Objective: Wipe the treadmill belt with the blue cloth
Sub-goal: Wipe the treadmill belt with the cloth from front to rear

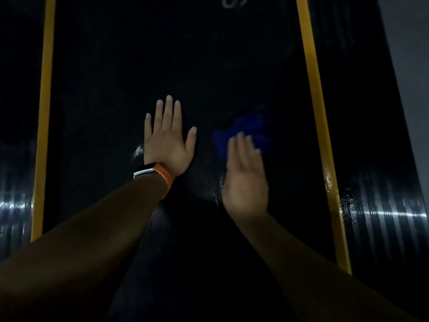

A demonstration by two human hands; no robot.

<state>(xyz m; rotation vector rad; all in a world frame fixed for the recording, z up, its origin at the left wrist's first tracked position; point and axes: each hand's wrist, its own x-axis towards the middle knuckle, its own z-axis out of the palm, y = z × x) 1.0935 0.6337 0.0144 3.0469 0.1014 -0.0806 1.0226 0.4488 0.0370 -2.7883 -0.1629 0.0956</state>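
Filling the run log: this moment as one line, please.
left hand: flat on treadmill belt | right hand: straight fingers on blue cloth, blurred | watch: left wrist

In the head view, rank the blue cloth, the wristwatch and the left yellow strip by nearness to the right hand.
1. Blue cloth, under the fingers of the right hand.
2. Wristwatch, on the left wrist.
3. Left yellow strip, left edge of the treadmill belt.

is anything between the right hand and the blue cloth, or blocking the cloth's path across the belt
Nothing between them: the right hand overlaps the blue cloth. On the treadmill belt, only the left hand, lying flat to the cloth's left, would block a sweep that way.
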